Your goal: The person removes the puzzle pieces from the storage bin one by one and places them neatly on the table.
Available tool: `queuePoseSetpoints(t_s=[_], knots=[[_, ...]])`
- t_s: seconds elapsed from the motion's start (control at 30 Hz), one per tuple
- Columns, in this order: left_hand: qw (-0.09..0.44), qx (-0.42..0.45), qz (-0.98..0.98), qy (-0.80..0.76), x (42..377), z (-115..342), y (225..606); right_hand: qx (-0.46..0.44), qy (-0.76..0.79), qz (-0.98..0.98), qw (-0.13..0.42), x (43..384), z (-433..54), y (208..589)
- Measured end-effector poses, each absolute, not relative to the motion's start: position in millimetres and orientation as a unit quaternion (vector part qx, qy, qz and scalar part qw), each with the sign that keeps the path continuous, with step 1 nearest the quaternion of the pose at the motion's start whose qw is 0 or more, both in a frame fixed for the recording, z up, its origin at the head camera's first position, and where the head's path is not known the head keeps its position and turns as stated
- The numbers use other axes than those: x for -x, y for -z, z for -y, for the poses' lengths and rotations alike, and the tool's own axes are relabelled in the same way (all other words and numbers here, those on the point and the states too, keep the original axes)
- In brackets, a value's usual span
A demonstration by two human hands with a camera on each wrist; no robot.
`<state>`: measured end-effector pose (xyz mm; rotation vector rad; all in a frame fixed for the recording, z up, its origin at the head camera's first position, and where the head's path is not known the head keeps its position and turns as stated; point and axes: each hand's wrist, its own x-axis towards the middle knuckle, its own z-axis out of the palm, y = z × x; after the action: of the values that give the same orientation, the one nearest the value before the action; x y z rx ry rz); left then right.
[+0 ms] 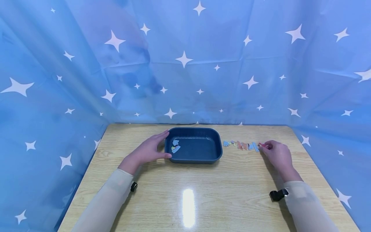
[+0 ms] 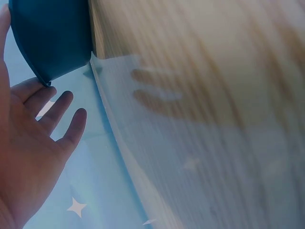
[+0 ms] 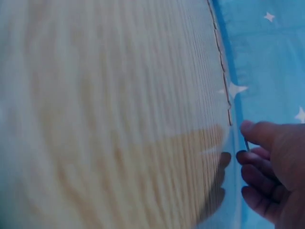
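A dark blue rectangular tray (image 1: 193, 161) stands on the table with two small light-blue and yellow puzzle pieces (image 1: 175, 149) in its left part. My left hand (image 1: 147, 150) spans the tray's left end, thumb by the front corner and fingers by the back one. In the left wrist view, the fingers (image 2: 71, 129) are fairly straight and spread, touching the tray's edge (image 2: 52, 38). Between thumb and fingertips, my right hand (image 1: 279, 156) pinches a red puzzle piece (image 1: 262, 145); it shows edge-on in the right wrist view. Several flat puzzle pieces (image 1: 243, 146) lie in a row left of this hand.
The light wooden table (image 1: 232, 193) has its back edge against a blue curtain (image 1: 185, 80) with white stars, which also hangs along both sides. A black wrist camera (image 1: 279, 195) sits at my right sleeve.
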<state>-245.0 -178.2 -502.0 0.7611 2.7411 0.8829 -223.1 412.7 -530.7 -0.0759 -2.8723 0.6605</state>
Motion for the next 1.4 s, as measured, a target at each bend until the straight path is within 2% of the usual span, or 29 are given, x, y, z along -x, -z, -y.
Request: queuePoseSetpoints(t_s=[1.0,1.4], knots=[[0.080,-0.252,-0.918,-0.294,245.6,180.0,504.7,0.024,-0.259,0.965,0.020,223.8,-414.6,521.4],[0.081,-0.253,-0.918,-0.293,246.1,179.4,503.9,0.025,-0.277,0.960,0.024,223.3,-415.0,518.8]])
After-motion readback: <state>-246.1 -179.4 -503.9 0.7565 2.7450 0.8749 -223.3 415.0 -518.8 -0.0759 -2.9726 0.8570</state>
